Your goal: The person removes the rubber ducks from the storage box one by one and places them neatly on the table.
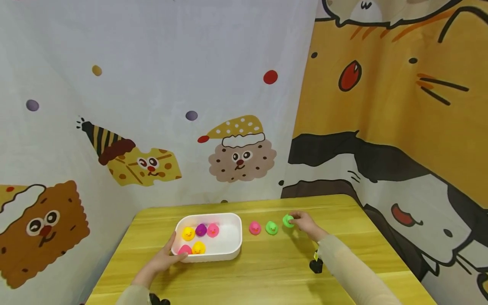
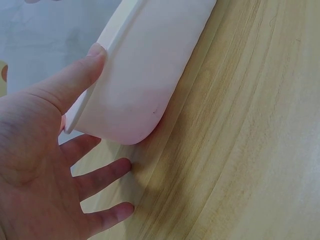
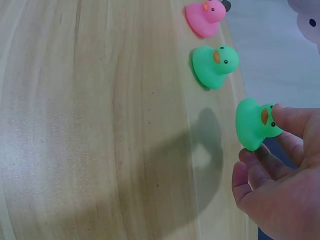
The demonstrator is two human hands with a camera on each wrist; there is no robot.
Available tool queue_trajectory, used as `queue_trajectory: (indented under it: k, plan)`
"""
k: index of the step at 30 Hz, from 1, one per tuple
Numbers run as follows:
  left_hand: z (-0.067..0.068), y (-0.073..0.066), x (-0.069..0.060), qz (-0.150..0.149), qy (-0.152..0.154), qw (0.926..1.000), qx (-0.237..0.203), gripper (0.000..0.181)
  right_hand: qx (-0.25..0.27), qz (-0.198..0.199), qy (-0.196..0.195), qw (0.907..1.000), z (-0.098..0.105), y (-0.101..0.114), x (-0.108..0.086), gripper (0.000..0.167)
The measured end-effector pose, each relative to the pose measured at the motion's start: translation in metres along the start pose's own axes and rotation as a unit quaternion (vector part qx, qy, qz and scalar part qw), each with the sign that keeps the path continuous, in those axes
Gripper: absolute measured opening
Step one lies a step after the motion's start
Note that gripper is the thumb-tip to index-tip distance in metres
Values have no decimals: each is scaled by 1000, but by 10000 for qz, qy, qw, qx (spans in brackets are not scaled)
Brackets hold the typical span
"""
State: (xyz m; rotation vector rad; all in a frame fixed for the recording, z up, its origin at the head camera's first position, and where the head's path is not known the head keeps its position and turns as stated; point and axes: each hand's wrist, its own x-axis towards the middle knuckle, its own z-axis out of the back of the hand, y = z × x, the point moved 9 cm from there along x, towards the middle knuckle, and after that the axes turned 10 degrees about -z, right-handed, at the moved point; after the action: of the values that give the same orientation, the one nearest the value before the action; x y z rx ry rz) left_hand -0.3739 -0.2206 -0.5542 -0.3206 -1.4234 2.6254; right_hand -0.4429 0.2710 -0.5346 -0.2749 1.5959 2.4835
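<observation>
My left hand rests at the near left corner of a white tray, thumb on the rim. In the left wrist view, the fingers of the left hand are spread and fairly straight beside the tray wall. Yellow, purple and pink ducks lie inside the tray. My right hand pinches a green duck between thumb and fingers. In the right wrist view, the right hand holds this green duck by its head and base.
Right of the tray, a pink duck and another green duck stand in a row on the wooden table. A cloth with cartoon figures hangs behind the table. A small black object shows beside the right sleeve.
</observation>
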Motion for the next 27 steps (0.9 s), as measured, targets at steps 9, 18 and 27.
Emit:
queue_trajectory:
  k: [9,18,27]
  plan:
    - [0,-3,-1,71,10,10000,-55,102,-216,19,-25,9998,-2,-7,3,31]
    - [0,0,-2,123,19,9999,13,102,-438,132,-116,9989,-7,-9,9,30]
    - [0,-5,-3,94,36,9999,-39,101,-533,250,-148,9982,-12,-11,14,32]
